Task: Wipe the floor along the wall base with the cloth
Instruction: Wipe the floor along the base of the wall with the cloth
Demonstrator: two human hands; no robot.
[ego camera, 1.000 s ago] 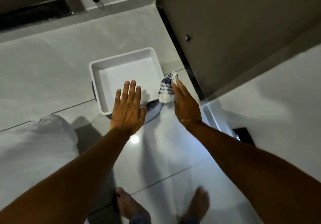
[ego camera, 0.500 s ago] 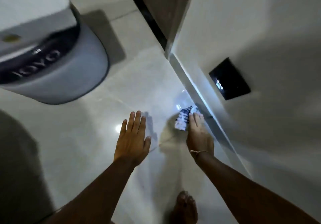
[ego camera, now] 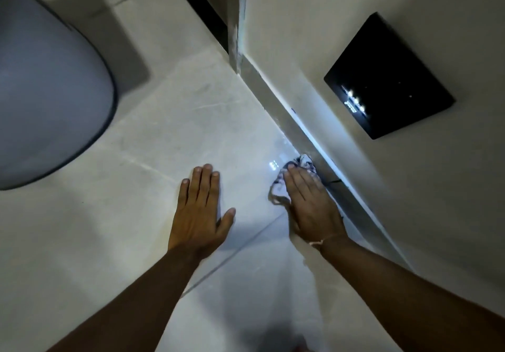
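Pressing my right hand (ego camera: 308,201) flat, fingers extended, I pin the cloth (ego camera: 289,179) against the floor (ego camera: 191,122). The cloth, white with dark stripes, is bunched under my fingers and palm and lies touching the skirting (ego camera: 303,133) at the wall base, on the right side of the view. My left hand (ego camera: 200,209) rests open, palm down on the tile, gripping nothing, well apart from the cloth.

Surroundings: a grey rounded unit (ego camera: 52,89) with a dark rim stands on the floor at far left, well clear of both hands. A black glossy panel (ego camera: 388,78) is set in the wall (ego camera: 355,10) above the skirting, reflecting small lights. A dark gap beside a door frame (ego camera: 235,23) lies ahead, where the skirting ends. Nothing lies between the cloth and the frame along the wall base.

Limits of view: most of the cloth is covered by my hand. The grey unit is cut off by the frame edge; I cannot identify it. A thin band (ego camera: 325,239) circles my right wrist. A blurred shape at the bottom edge cannot be made out.
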